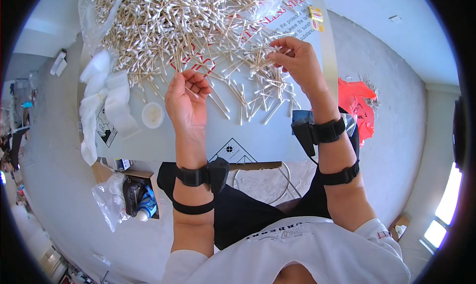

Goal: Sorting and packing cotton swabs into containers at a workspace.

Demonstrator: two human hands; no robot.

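A big heap of cotton swabs (158, 21), white-tipped with pale sticks, covers the far part of the table. My left hand (187, 95) is turned palm up at the near edge of the heap, its fingers curled and closed on a few swabs whose sticks point away from me. To the right, my right hand (300, 61) pinches swabs between thumb and fingers above a smaller loose pile (263, 66). Its fingertips partly hide how many it holds. Scattered swabs (240, 98) lie on the tabletop between both hands.
A small round white lid or dish (152, 115) sits left of my left hand, beside rolled clear plastic bags (119, 100). Small yellow packets (316, 19) lie at the far right of the table (198, 145). Below are an open carton (154, 192) and a red plastic bag (362, 110).
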